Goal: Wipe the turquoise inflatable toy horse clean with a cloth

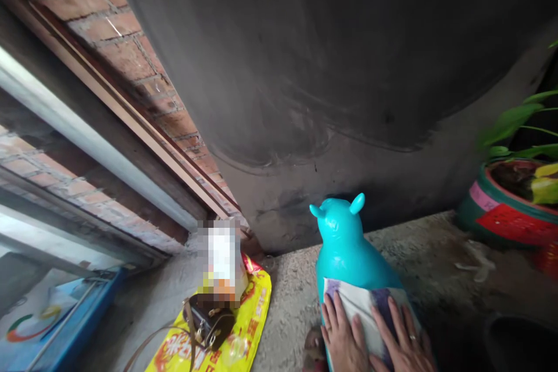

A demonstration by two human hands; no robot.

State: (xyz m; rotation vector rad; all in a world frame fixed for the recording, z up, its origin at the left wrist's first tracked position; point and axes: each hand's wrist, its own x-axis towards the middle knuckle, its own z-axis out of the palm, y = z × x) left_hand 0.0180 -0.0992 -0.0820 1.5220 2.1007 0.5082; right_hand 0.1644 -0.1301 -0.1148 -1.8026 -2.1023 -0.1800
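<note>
A turquoise inflatable animal (349, 250) with two small ears stands on the concrete floor, facing the wall. Across its back lies a white cloth with purple patches (357, 297). My left hand (344, 337) rests flat on the left part of the cloth, fingers stretched out. To its right, my right hand (401, 337), with a ring on one finger, also presses on the cloth with its fingers spread. The animal's lower body is hidden by my hands and the frame edge.
A yellow printed bag (257, 325) lies on the floor at left, with a small dark handbag (209, 321) on it. A potted plant (514, 209) with a red label stands at right. Ahead rises a dark grey wall (305, 70); a blue-framed container (91, 308) sits lower left.
</note>
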